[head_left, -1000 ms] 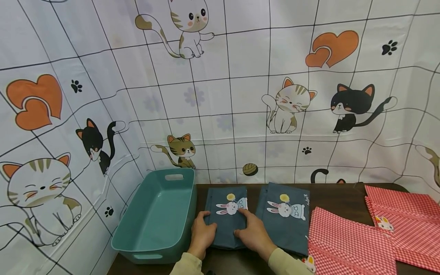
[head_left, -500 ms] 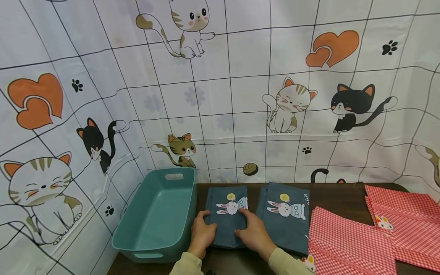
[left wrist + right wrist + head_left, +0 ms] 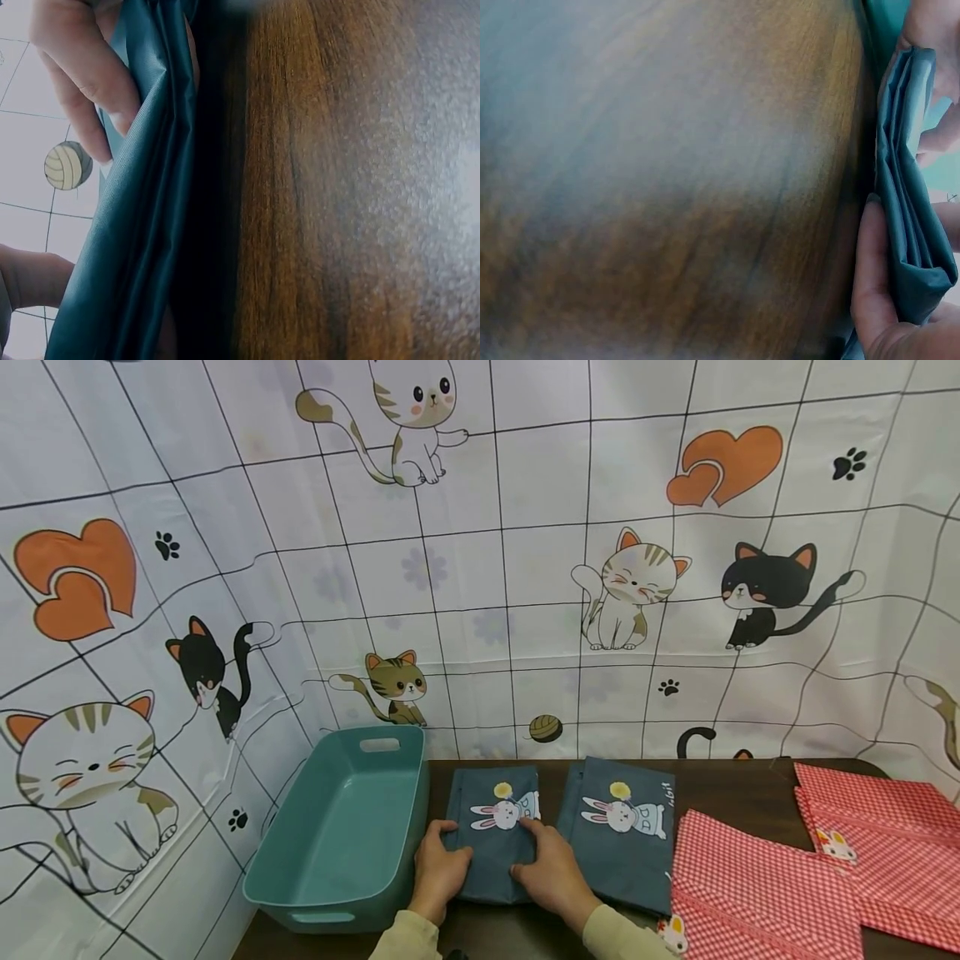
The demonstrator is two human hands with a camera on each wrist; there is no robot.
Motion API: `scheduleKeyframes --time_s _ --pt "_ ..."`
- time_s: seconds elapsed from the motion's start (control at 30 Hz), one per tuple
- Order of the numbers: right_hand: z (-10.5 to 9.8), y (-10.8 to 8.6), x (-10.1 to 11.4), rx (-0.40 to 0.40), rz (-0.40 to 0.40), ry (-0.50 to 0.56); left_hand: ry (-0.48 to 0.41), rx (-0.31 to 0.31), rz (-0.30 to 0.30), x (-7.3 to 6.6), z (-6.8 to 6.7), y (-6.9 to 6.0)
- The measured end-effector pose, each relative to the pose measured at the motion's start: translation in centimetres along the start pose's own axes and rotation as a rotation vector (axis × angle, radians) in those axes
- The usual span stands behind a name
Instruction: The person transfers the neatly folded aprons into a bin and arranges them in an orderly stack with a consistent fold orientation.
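Observation:
A folded dark teal cloth [image 3: 491,860] with a rabbit print lies in front of me on the table, its exact kind unclear. My left hand [image 3: 440,870] grips its left side, and my right hand [image 3: 553,868] grips the right side, thumbs on top. In the left wrist view, the layered folds of the teal cloth [image 3: 142,202] run between the fingers. The right wrist view has a finger under the teal cloth [image 3: 911,202] at its folded edge. Just right of my right hand lies a second folded teal cloth [image 3: 626,868] with the same print.
A teal plastic basket [image 3: 405,860] with cut-out handles stands to the left of my left hand. On the right lie red-and-white checked cloths [image 3: 765,885], partly overlapping. The dark wooden table [image 3: 720,785] meets a cat-print curtain [image 3: 540,568] at the back.

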State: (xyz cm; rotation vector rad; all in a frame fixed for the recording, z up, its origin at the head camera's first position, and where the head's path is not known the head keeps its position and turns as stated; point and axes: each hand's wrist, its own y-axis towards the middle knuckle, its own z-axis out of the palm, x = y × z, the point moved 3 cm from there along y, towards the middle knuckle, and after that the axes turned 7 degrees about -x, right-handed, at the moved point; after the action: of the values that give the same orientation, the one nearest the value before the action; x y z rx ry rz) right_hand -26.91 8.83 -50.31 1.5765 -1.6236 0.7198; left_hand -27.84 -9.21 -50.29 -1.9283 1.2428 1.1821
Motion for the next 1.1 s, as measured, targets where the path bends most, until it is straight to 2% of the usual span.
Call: scheduleKeyframes --time_s 0.43,0.77,1.1 --pt "0.0 -0.2 0.1 -0.004 -0.001 -0.009 -0.008 -0.002 -0.022 -0.1 0.0 -0.2" --pt "0.0 -0.5 0.1 -0.052 0.008 0.017 -0.011 -0.015 0.045 -0.5 0.1 -0.4" --pt "-0.4 -0.6 0.5 -0.073 0.027 0.022 -0.009 -0.018 0.037 -1.2 -0.1 -0.5"
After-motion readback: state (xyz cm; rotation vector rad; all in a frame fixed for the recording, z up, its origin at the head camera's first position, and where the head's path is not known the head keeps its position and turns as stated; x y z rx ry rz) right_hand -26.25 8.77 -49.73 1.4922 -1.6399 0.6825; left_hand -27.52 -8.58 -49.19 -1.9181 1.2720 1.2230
